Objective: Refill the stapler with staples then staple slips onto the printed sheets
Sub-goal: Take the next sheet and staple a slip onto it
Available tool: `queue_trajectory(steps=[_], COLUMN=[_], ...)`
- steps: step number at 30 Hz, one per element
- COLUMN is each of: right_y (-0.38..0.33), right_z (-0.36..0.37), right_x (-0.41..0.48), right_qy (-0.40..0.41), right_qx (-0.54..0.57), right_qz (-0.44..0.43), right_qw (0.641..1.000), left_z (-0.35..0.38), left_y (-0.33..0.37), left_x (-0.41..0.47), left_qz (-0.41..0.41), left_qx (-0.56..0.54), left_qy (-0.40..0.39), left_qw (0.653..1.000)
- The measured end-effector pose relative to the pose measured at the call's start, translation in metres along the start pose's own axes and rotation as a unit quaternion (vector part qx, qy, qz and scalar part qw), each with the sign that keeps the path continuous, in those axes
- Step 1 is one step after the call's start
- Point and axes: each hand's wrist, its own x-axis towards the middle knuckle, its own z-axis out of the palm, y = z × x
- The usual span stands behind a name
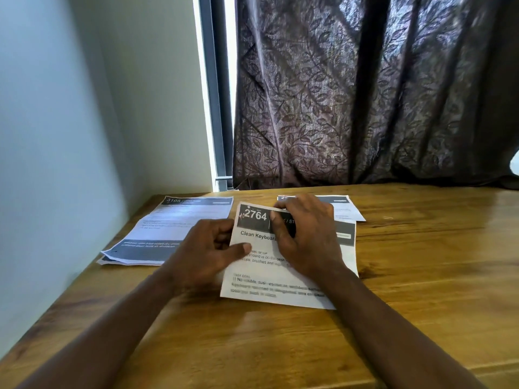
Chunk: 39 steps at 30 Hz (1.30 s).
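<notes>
Where the pale wall [70, 136] meets the wooden surface [421, 262] at the left, the 3108 stack [168, 226] of printed sheets lies flat. Its dark header is at the far end, and a second dark band crosses its near end. At least two layers show at its near left corner.

Left hand [205, 254]: just right of the stack, overlapping the stack's right edge. Its thumb [238, 249] lies on top of the left margin of the 2764 sheet [269, 282]. The other fingers are curled at that margin, so the hand pinches the sheet's left edge.

2764 sheet: centre of the surface, between both hands, with the far end raised slightly. The header reads "2764", with "Clean Keyboard" below it. The lower text is blurred.

Right hand [306, 234]: on the far middle of the 2764 sheet. Its fingers [283, 204] are curled over the sheet's far edge, and the thumb presses on the dark header band, gripping that edge. Whether anything else sits under the palm, cannot tell.

A third sheet [348, 209] lies flat at the far right of the hands, partly hidden behind the right hand and the 2764 sheet.

Background: a grey window frame [213, 94] stands at far centre. A dark leaf-patterned curtain [365, 94] hangs to the right of it, down to the far edge of the surface.
</notes>
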Motion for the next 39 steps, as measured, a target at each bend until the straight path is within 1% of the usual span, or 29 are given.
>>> queue_trajectory(steps=[3,5,6,8,9,11,13,15,16,18,20,23,27,30,33,39], right_y=[0.014,0.037,0.05,0.081,0.095,0.116,0.126,0.127,0.127,0.125,0.125,0.124,0.122,0.122,0.121,0.121], right_z=[-0.016,-0.026,-0.03,-0.036,-0.037,-0.039,-0.037,-0.034,-0.033,-0.032,-0.031,-0.031,-0.034,-0.034,-0.033,-0.033], right_x=[0.01,0.017,0.019,0.019,0.016,0.006,-0.003,-0.007,-0.008,-0.01,-0.01,-0.01,-0.009,-0.008,-0.008,-0.009], right_qy=[0.038,0.055,0.048,-0.01,-0.06,-0.172,-0.261,-0.315,-0.329,-0.337,-0.331,-0.327,-0.332,-0.333,-0.323,-0.317], right_qx=[-0.028,-0.018,-0.012,-0.026,-0.053,-0.115,-0.142,-0.159,-0.166,-0.172,-0.166,-0.161,-0.159,-0.161,-0.157,-0.154], right_qz=[0.033,0.094,0.128,0.19,0.22,0.261,0.278,0.275,0.267,0.257,0.254,0.251,0.251,0.25,0.252,0.258], right_qw=[0.998,0.994,0.991,0.981,0.972,0.943,0.913,0.894,0.89,0.89,0.894,0.897,0.895,0.895,0.898,0.9], left_z=[-0.01,-0.019,-0.023,-0.026,-0.026,-0.02,-0.01,0.003,0.011,0.026,0.043,0.063,0.08,0.091,0.097,0.104], left_y=[0.006,0.008,0.009,0.009,0.007,0.005,0.005,0.003,0.002,0.0,-0.003,-0.012,-0.029,-0.034,-0.039,-0.04], left_x=[0.006,0.017,0.025,0.045,0.058,0.087,0.115,0.144,0.158,0.181,0.2,0.218,0.23,0.23,0.227,0.222], left_qz=[-0.017,0.0,0.012,0.024,0.024,0.019,0.009,-0.013,-0.028,-0.054,-0.074,-0.085,-0.099,-0.104,-0.117,-0.129], left_qx=[-0.055,-0.061,-0.054,-0.047,-0.054,-0.077,-0.093,-0.096,-0.094,-0.09,-0.06,0.033,0.124,0.221,0.307,0.383], left_qy=[0.06,0.123,0.153,0.196,0.211,0.227,0.239,0.241,0.237,0.229,0.221,0.218,0.199,0.183,0.167,0.169], left_qw=[0.997,0.99,0.987,0.979,0.976,0.971,0.967,0.966,0.966,0.968,0.97,0.972,0.967,0.952,0.93,0.899])
